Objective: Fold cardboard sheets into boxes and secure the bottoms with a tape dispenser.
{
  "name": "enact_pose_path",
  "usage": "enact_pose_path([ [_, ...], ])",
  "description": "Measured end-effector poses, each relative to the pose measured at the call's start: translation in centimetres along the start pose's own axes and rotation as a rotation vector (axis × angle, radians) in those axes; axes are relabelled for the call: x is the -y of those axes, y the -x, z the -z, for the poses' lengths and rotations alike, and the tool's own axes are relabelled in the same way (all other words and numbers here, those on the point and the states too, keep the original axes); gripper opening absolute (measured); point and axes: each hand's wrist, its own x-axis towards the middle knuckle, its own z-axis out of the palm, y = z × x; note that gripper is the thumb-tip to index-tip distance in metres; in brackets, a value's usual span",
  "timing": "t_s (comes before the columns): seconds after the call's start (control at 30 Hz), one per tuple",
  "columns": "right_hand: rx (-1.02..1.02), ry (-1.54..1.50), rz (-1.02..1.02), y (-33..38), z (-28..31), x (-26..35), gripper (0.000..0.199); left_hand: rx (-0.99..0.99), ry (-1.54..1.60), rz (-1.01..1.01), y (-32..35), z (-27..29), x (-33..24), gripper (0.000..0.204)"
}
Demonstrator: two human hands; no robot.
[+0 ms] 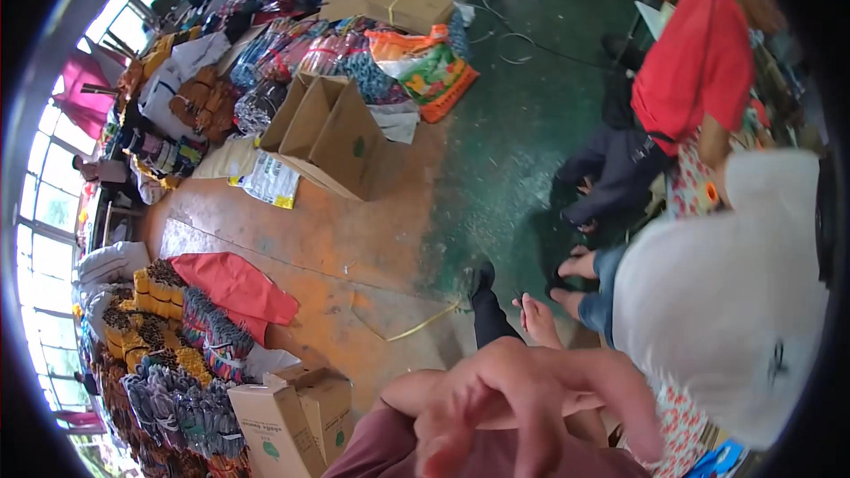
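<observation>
My left hand (505, 389) looms large and slightly blurred at the bottom middle. Its fingers are bent but spread apart, with nothing visible between them. Just beyond it, partly covered, my right hand (538, 320) has its fingers curled together; whether a small thing is pinched there I cannot make out. Both hands are over my lap, above a mauve garment (390, 443). My dark-clad leg (491, 319) stretches forward over the floor.
A person in white (717, 301) and one in red (695, 71) are close on my right. Cardboard boxes (274, 434) and bundled textiles (190, 407) stand at left. An open carton (328, 137) lies ahead near an orange-green bag (425, 71). A yellow strap (416, 327) trails across the floor.
</observation>
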Motion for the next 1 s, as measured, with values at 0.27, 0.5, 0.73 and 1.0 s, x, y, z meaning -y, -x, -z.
enact_pose_path([
  [0.27, -0.067, 0.44, 0.285, -21.5, -1.1, 12.2, 0.041, -0.056, 0.272, -0.233, -14.8, 10.8, -1.1, 0.068],
  [0.5, -0.078, 0.216, 0.09, -38.6, 0.9, 24.8, 0.045, 0.015, 0.466, -0.324, -22.8, 26.7, -5.9, 0.08],
  [0.73, -0.323, 0.291, 0.042, -54.7, 6.4, 32.4, 0.048, 0.419, 0.677, 0.154, -43.3, 42.5, -14.1, 0.089],
  [1.0, -0.676, -0.034, -0.062, -65.6, 17.5, 42.8, 0.043, 0.388, 0.822, 0.24, -59.6, 59.8, -11.2, 0.084],
])
